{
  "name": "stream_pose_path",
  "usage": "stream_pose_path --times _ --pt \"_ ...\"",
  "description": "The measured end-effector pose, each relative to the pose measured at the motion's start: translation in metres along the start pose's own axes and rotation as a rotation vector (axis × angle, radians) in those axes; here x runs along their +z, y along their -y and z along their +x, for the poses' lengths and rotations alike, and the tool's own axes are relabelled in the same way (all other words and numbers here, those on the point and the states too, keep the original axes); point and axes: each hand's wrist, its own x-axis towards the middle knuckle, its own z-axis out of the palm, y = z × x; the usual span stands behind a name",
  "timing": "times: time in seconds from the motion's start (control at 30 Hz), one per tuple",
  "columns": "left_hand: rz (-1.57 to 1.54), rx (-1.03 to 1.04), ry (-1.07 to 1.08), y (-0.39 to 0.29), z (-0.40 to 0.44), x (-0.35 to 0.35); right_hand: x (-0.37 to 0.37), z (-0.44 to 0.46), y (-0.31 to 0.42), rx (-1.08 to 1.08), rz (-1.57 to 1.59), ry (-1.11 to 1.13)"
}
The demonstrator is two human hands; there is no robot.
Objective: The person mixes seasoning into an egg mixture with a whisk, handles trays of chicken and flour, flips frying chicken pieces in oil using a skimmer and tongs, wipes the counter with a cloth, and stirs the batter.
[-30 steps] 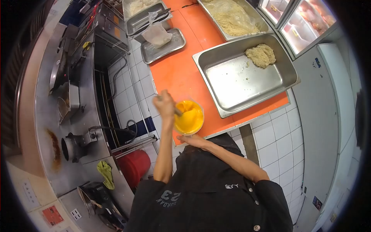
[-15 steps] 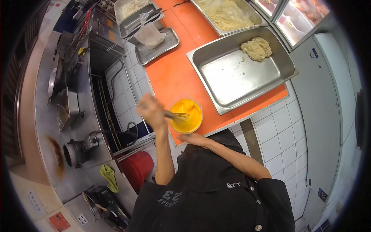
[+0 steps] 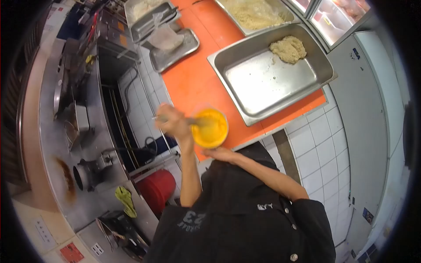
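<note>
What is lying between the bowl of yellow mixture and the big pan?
Only bare orange tabletop lies between the bowl and the pan, as the head view shows.

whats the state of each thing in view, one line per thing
Round pale-rimmed bowl: holding yellow liquid, right hand against its near side
Grey wire whisk: gripped in the left hand, lower end in the liquid, blurred
Deep rectangular steel pan: uncovered, holding a pale crumbly lump
Translucent whitish plastic bag: slumped on a shallow steel tray
Yellow-green cloth: crumpled on the steel counter
</note>
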Motion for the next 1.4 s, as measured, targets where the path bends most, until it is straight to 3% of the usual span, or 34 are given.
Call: stream_pose_path --times 0.07,0.1,0.17,0.23,0.3,0.33,0.37,0.43,0.47,0.5,0.57,0.6,0.7,0.77,0.83,0.9,0.97,1.0,1.03,1.1,1.13,1.17,1.23,1.27,1.37,1.4 --pt "0.19 -0.076 0.032 0.061 -0.017 -0.002 -0.002 0.01 -0.007 0.018 -0.031 0.055" --pt "0.191 -0.076 0.04 0.026 -0.014 -0.007 0.003 0.005 -0.006 -0.009 -0.03 0.05" --pt "-0.099 -0.265 0.041 -0.083 0.005 -0.01 -0.003 0.008 -0.005 -0.001 -0.054 0.044" --pt "-0.214 -0.22 0.014 -0.038 -0.011 -0.023 -0.003 -0.003 0.003 0.037 -0.025 0.042" --pt "0.222 -0.134 0.04 0.044 -0.02 -0.004 0.003 0.012 -0.017 -0.147 -0.042 -0.026" --pt "0.117 -0.201 0.13 -0.021 -0.01 0.0 0.004 0.007 -0.024 -0.133 -0.041 -0.024" --pt "0.123 -0.2 0.128 -0.035 -0.007 -0.006 0.006 0.008 -0.025 -0.032 -0.065 0.021" --pt "-0.051 -0.082 -0.107 -0.046 -0.008 -0.011 -0.002 0.014 -0.02 0.057 -0.09 0.047" --pt "0.061 0.132 -0.199 0.046 -0.018 -0.005 0.001 0.01 -0.023 0.041 -0.069 0.051" --pt "0.056 0.141 -0.204 0.036 -0.011 -0.008 -0.003 0.014 -0.018 -0.001 -0.064 0.047" --pt "-0.084 -0.349 0.156 -0.03 0.002 -0.017 0.002 0.002 -0.007 -0.004 -0.055 0.043" --pt "-0.116 -0.259 0.103 -0.078 0.0 -0.021 -0.001 0.001 -0.001 -0.007 -0.057 0.043" --pt "0.034 -0.186 0.026 0.038 -0.025 -0.006 -0.007 0.017 -0.024 0.016 -0.054 0.064" --pt "0.101 -0.137 0.011 0.023 -0.022 -0.004 0.0 -0.006 0.01 0.016 -0.072 0.043" --pt "-0.143 -0.215 0.061 -0.083 -0.004 -0.013 -0.005 -0.011 0.023 0.02 -0.094 0.014" --pt "-0.255 -0.145 0.013 -0.047 -0.014 -0.015 -0.006 -0.004 0.002 0.056 -0.048 0.032" --pt "0.065 -0.165 0.038 0.024 -0.025 0.002 0.0 0.009 -0.017 -0.063 0.108 0.038" --pt "-0.076 -0.301 0.184 -0.007 -0.01 -0.006 0.001 0.0 -0.005 -0.031 0.008 0.03" --pt "-0.078 -0.303 0.183 -0.039 -0.006 -0.013 0.001 -0.006 0.003 0.009 -0.097 0.031" --pt "-0.303 -0.11 0.051 -0.08 -0.001 -0.02 -0.005 0.004 0.0 0.013 -0.069 0.008" --pt "-0.1 0.097 -0.149 -0.023 -0.017 -0.004 -0.003 0.004 -0.009 0.035 -0.045 0.006" --pt "-0.1 0.104 -0.156 -0.015 -0.017 -0.007 -0.002 0.007 -0.014 0.031 -0.051 0.013" --pt "-0.056 -0.295 0.177 -0.015 -0.015 -0.006 0.001 0.007 -0.017 0.023 -0.125 0.027" --pt "-0.053 -0.301 0.178 -0.014 -0.017 -0.007 0.001 0.008 -0.019 0.043 -0.126 -0.013" --pt "-0.072 0.036 -0.183 -0.028 -0.02 -0.002 -0.007 0.002 -0.007 0.111 -0.123 0.0" --pt "-0.074 0.042 -0.193 -0.032 -0.018 -0.003 -0.006 0.001 -0.007 0.108 -0.133 0.007"
